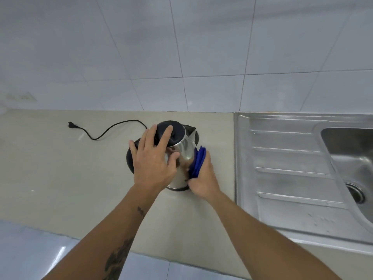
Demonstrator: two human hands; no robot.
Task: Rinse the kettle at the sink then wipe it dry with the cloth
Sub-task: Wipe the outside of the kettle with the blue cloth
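Steel-bodied, black-lidded, the kettle (182, 152) stands on the beige tabletop (60, 168), left of the sink (282, 158). Left hand (153, 158) lies flat over its lid and near side, fingers spread and straight. Right hand (201, 176) sits against the kettle's right flank, gripping a folded blue cloth (198, 161) pressed between palm and metal. Behind, a black cord (105, 131) trails to its plug.

Lighting bright, even, diffuse; source not visible. Shadows soft, faint. Glare patch on floor tile (60, 252); reflections on kettle (184, 152) body and sink (292, 158). Wide-angle distortion bends lines near edges. Slight softness overall; corners softer.
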